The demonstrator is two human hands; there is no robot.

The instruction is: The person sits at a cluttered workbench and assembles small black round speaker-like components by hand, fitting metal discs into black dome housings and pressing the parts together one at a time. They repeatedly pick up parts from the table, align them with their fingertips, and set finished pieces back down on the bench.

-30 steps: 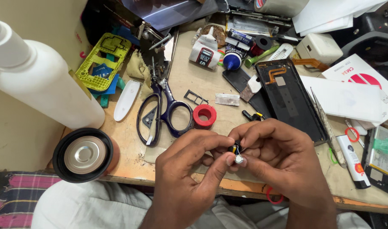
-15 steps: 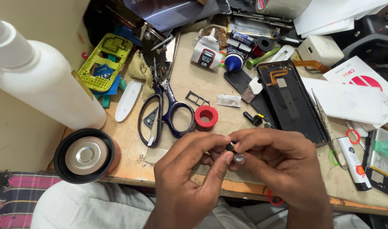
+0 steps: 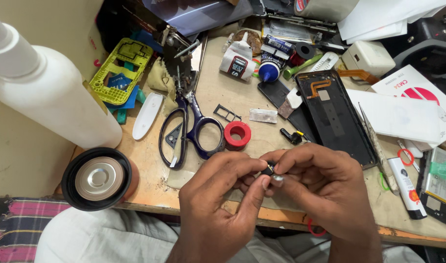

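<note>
My left hand (image 3: 218,204) and my right hand (image 3: 325,190) meet over the front edge of the workbench (image 3: 213,97). Between their fingertips they pinch one tiny black and silver part (image 3: 270,171). Most of that part is hidden by the fingers. Just behind the hands lie a red tape roll (image 3: 237,134), a small black and yellow tool (image 3: 292,136) and purple-handled scissors (image 3: 191,131). An opened black phone back (image 3: 332,114) lies to the right of them.
A large white bottle (image 3: 47,92) and a black round lid with a metal centre (image 3: 98,178) stand at the left. A yellow plastic frame (image 3: 120,70), a white glue bottle (image 3: 240,58), a white box (image 3: 369,57), tweezers (image 3: 374,141), white cartons (image 3: 403,117) and a tube (image 3: 405,182) crowd the bench.
The hands have shifted slightly and the fingers have turned the small part between them; it now shows less. Nothing on the bench has moved.
</note>
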